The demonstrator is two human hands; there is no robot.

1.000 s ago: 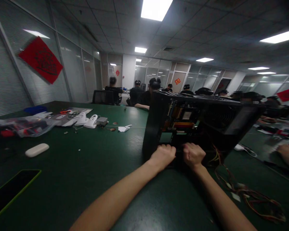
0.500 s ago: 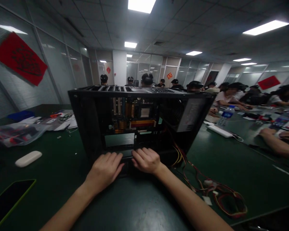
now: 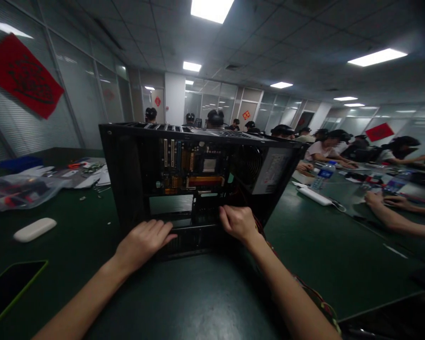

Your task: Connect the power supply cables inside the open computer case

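A black computer case (image 3: 207, 136) stands on the green table with its open side facing me. Inside it are a motherboard (image 3: 180, 165) with slots and a silvery square, and a power supply (image 3: 273, 172) at the upper right. My left hand (image 3: 145, 242) has its fingers wrapped over the case's lower front edge. At the right part of the case's lower opening is my right hand (image 3: 240, 223), fingers curled and thumb pressed in; whatever it holds, if anything, is hidden. Red and yellow cables (image 3: 313, 293) run down past the right forearm, mostly covered by it.
A white earphone case (image 3: 35, 230) and a phone with a green rim (image 3: 16, 290) lie at left. Behind them are a plastic bag (image 3: 24, 191) and loose papers. A white power strip (image 3: 313, 195), a water bottle (image 3: 324, 174) and another person's arm (image 3: 398, 217) are at right.
My right hand has moved right and up along the case's lower edge. My left hand stays on the edge, slightly further left. The view has shifted a little to the right.
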